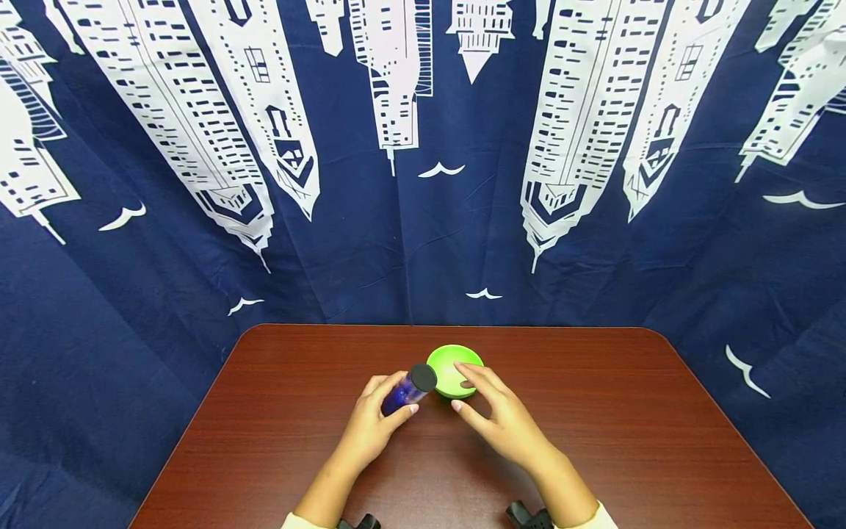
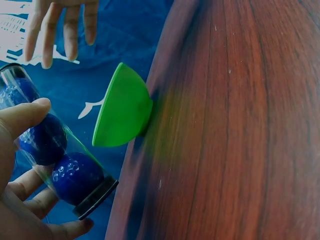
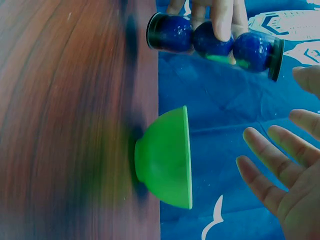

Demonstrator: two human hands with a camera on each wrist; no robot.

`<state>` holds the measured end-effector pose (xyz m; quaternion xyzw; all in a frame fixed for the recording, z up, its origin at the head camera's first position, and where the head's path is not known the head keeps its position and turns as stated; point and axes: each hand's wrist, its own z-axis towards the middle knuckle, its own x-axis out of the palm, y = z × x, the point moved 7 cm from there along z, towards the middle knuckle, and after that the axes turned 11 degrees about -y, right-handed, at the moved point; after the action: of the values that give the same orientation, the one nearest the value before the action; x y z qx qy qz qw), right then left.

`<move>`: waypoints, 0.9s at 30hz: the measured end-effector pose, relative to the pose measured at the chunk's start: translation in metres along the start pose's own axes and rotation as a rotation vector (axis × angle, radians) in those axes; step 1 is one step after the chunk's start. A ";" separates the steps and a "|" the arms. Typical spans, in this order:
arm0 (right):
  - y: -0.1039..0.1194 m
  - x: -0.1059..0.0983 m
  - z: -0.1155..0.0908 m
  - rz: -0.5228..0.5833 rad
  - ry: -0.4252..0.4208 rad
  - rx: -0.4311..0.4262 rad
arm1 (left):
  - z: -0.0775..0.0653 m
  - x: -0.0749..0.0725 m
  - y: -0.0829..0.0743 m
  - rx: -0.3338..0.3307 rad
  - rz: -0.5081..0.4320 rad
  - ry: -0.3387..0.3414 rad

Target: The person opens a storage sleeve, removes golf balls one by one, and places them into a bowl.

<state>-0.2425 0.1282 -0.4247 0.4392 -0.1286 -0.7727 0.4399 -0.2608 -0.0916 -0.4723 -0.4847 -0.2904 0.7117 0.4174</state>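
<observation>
My left hand (image 1: 371, 422) grips a clear tube (image 1: 400, 395) with black end caps, held tilted above the table. Several blue balls (image 2: 44, 139) show through its wall, lined up in a row. A green bowl (image 1: 452, 351) stands upright on the table, just beyond both hands; the part of its inside that shows holds nothing. My right hand (image 1: 507, 422) hovers at the bowl's near right side, fingers spread and bent a little, holding nothing. In the right wrist view, the right hand (image 3: 285, 170) is apart from both the bowl (image 3: 166, 157) and the tube (image 3: 212, 42).
The brown wooden table (image 1: 595, 411) has rounded far corners. Behind it hangs a dark blue cloth (image 1: 449, 242) printed with white buildings and birds. Black wrist devices (image 1: 529, 514) sit at the bottom of the head view.
</observation>
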 end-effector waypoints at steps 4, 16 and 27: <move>0.004 0.003 0.001 0.006 0.008 -0.009 | -0.001 0.004 -0.002 0.021 0.001 0.023; 0.009 0.010 -0.004 0.002 0.010 -0.066 | -0.005 0.013 -0.007 0.099 0.024 0.081; 0.017 0.018 -0.008 0.110 0.016 -0.181 | -0.008 0.011 -0.011 0.111 0.049 0.124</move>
<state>-0.2310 0.1054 -0.4296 0.3962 -0.0786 -0.7521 0.5207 -0.2525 -0.0765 -0.4712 -0.5110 -0.2121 0.7053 0.4432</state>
